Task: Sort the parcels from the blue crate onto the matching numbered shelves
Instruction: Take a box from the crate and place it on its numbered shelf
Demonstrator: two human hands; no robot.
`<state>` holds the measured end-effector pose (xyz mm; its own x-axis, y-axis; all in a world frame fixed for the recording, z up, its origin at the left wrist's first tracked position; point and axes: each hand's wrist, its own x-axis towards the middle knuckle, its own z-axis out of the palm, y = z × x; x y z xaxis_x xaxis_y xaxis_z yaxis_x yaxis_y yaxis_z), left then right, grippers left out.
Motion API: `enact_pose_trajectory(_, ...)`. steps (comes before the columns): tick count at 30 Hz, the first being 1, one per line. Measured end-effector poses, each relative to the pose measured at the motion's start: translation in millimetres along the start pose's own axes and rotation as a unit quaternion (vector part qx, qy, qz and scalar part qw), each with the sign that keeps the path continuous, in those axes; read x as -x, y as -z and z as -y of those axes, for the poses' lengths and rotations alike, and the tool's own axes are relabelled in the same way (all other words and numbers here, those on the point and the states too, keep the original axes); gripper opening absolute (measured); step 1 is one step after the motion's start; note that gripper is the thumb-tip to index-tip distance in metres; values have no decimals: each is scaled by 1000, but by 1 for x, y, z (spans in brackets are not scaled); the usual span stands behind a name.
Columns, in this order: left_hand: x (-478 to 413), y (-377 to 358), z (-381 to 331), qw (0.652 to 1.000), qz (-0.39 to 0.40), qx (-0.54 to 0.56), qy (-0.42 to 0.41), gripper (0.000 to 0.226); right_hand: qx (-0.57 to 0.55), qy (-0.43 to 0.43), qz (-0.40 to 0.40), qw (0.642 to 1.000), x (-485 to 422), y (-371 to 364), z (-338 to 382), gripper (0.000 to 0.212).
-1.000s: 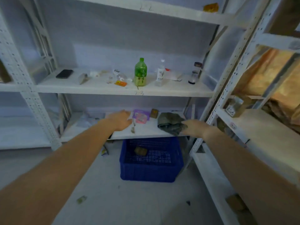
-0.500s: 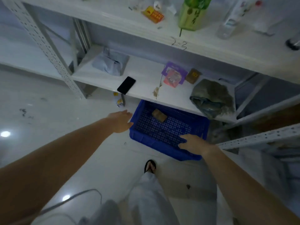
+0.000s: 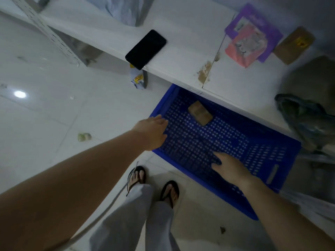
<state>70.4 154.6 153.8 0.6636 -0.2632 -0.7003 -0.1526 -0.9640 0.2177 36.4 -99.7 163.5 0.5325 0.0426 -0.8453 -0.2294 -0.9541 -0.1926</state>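
One small brown parcel (image 3: 200, 112) lies alone on the floor of the blue crate (image 3: 272, 160), just beyond the left hand (image 3: 151, 132) and farther ahead of the right hand (image 3: 230, 168). Both hands are loose-fingered and hold nothing. Beyond them, the low shelf (image 3: 235, 84) carries a purple packet (image 3: 252, 35), a brown box (image 3: 293, 45) and a dark bag (image 3: 304, 116). The sorting looks nearly finished, with this one parcel left.

blue crate (image 3: 257, 154) open-topped, shelf (image 3: 190, 57) overhanging its far edge

Parcel (image 3: 200, 112) in crate (image 3: 282, 154), crate under shelf (image 3: 183, 44), phone (image 3: 146, 49) on shelf
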Motion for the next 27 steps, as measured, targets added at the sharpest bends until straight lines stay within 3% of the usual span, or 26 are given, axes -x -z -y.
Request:
enact_pose_trajectory(8,-211,-124,18,998,37,-42,-32,61,73,17,-74,995,-258,-76,-43,74)
enact_pose_trajectory(11,-273,-158,20,995,43,-76,-41,61,116,21,-138,983,-335,-85,-59,80)
enact_pose_trajectory(15,-328,-190,25,999,16,-22,-23,60,188,-17,-202,961,-412,-71,-63,96)
enact_pose_trajectory(21,-349,-225,26,989,86,119,27,62,50,-73,-199,976,-466,-58,-71,116)
enact_pose_trajectory(23,-348,-222,21,949,86,292,80,62,-32,-81,-185,979,-462,-69,-73,113)
enact_pose_trajectory(24,-348,-221,18,905,62,405,111,60,-139,-77,-152,975,-453,-76,-72,109)
enact_pose_trajectory(25,-347,-219,15,853,38,501,143,59,-281,-60,-123,950,-440,-80,-71,94)
enact_pose_trajectory(27,-336,-210,10,740,28,639,206,60,-551,-61,-15,832,-398,-88,-64,49)
